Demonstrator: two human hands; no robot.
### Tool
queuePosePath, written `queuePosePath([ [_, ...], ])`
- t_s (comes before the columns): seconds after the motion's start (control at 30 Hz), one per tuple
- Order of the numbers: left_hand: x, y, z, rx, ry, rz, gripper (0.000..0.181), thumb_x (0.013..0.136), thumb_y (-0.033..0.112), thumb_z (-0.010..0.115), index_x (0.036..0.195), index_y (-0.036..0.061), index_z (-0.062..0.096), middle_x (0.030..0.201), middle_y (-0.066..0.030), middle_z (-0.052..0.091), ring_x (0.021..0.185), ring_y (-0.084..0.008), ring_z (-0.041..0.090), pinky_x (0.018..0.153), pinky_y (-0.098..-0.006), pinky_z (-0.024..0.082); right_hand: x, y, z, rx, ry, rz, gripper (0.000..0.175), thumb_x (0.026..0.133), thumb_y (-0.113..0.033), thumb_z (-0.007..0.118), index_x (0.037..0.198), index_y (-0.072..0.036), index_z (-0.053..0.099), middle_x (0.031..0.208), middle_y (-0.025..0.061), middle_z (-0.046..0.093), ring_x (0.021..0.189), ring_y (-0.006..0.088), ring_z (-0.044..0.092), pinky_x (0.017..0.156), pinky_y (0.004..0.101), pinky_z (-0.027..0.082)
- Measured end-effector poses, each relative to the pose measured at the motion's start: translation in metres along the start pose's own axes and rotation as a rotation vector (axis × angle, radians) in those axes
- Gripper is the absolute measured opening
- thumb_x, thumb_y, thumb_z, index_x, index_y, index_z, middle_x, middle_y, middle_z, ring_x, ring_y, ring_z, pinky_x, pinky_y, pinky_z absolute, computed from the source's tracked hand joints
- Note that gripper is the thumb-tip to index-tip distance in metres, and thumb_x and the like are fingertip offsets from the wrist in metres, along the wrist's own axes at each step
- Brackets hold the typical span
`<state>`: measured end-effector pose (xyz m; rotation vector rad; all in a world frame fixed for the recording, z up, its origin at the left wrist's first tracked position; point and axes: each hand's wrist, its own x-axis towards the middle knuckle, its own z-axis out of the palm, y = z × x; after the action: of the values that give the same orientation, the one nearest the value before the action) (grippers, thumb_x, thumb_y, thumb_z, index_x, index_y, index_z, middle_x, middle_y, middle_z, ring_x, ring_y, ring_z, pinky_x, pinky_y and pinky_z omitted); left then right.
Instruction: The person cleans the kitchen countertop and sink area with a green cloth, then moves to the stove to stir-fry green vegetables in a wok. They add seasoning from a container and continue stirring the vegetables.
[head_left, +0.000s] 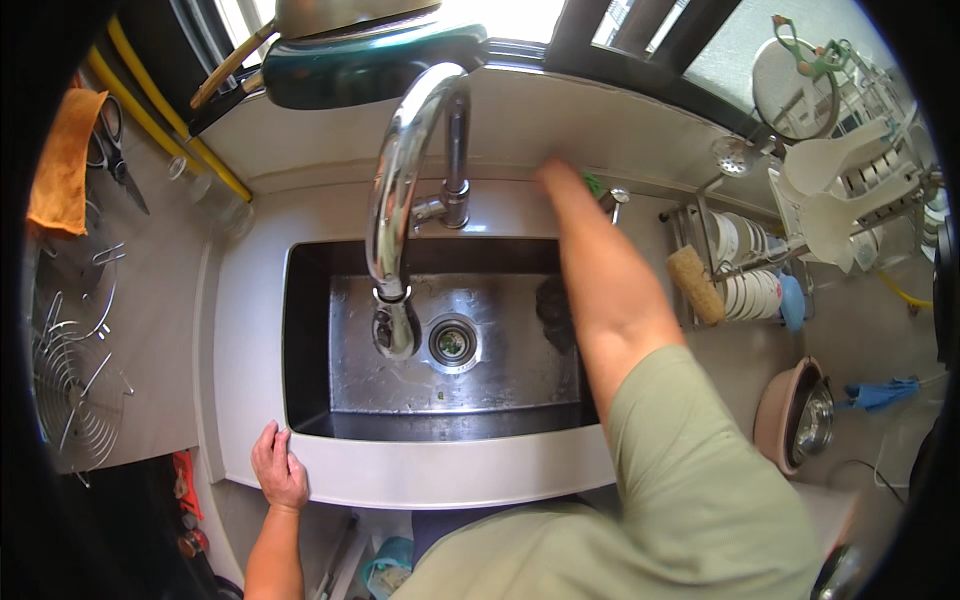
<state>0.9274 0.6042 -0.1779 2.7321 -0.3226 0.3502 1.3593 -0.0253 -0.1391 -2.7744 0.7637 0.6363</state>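
Observation:
My left hand (279, 466) rests on the pale countertop (450, 465) at the front left corner of the sink, with nothing in it. My right arm stretches across the sink's right side. Blurred at the back ledge, my right hand (555, 174) is near a green item (592, 182) partly hidden behind the forearm; I cannot make out what its fingers do. Below me lies a stainless steel sink (382, 386), its drain (453, 342) holding green scraps. A chrome faucet (397, 165) arches over it. A dark, crumpled-looking thing (553, 315) sits at the basin's right, partly covered by my arm.
Two pans, one a dark green pan (360, 64), stand along the window. On the right are a dish rack (705, 202) with plates, a loofah-like sponge (696, 285) and a pinkish basin (772, 412). Scissors (116, 161) and wire racks (79, 390) hang at left.

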Motion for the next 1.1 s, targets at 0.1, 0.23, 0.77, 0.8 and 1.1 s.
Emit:
queuePosePath([
  [0.1, -0.017, 0.002, -0.004, 0.033, 0.002, -0.046, 0.049, 0.081, -0.002, 0.055, 0.129, 0.0013, 0.065, 0.144, -0.0208, 0.057, 0.127, -0.0406, 0.056, 0.109, -0.0508, 0.042, -0.076, -0.040, 0.031, 0.245, 0.323, 0.045, 0.032, 0.097, -0.023, 0.061, 0.124, -0.009, 0.074, 0.135, 0.0190, 0.068, 0.126, 0.0435, 0.063, 0.104, 0.0547, 0.049],
  [0.23, -0.014, -0.001, -0.004, 0.040, -0.028, -0.030, 0.049, 0.082, 0.000, 0.053, 0.130, 0.0000, 0.064, 0.146, -0.0216, 0.056, 0.130, -0.0411, 0.053, 0.112, -0.0516, 0.040, -0.113, -0.049, 0.083, 0.160, 0.823, -0.096, 0.024, 0.091, -0.015, 0.063, 0.110, -0.004, 0.072, 0.118, 0.0193, 0.070, 0.113, 0.0396, 0.062, 0.095, 0.0525, 0.049],
  [0.77, -0.007, 0.003, -0.004, 0.040, 0.000, -0.019, 0.049, 0.083, 0.000, 0.055, 0.131, 0.0007, 0.065, 0.144, -0.0199, 0.058, 0.126, -0.0391, 0.057, 0.109, -0.0487, 0.043, -0.165, 0.003, 0.058, 0.437, 1.089, -0.627, 0.028, 0.091, -0.012, 0.069, 0.115, -0.001, 0.062, 0.108, 0.0204, 0.065, 0.101, 0.0432, 0.061, 0.089, 0.0512, 0.050],
  [0.8, -0.008, 0.003, -0.004, 0.036, -0.001, -0.028, 0.049, 0.083, 0.000, 0.055, 0.131, 0.0007, 0.065, 0.144, -0.0197, 0.058, 0.126, -0.0388, 0.057, 0.109, -0.0484, 0.043, -0.167, 0.002, 0.045, 0.320, 1.108, -0.615, 0.028, 0.091, -0.013, 0.069, 0.115, -0.001, 0.062, 0.107, 0.0205, 0.066, 0.101, 0.0435, 0.061, 0.087, 0.0513, 0.051],
  [1.1, -0.013, 0.005, -0.008, 0.041, -0.026, -0.063, 0.049, 0.083, 0.000, 0.054, 0.131, 0.0005, 0.065, 0.145, -0.0196, 0.057, 0.127, -0.0388, 0.057, 0.110, -0.0482, 0.043, -0.078, 0.095, -0.108, 0.027, 0.690, -0.035, 0.030, 0.086, -0.015, 0.065, 0.107, 0.003, 0.075, 0.110, 0.0293, 0.073, 0.104, 0.0454, 0.072, 0.087, 0.0517, 0.058],
])
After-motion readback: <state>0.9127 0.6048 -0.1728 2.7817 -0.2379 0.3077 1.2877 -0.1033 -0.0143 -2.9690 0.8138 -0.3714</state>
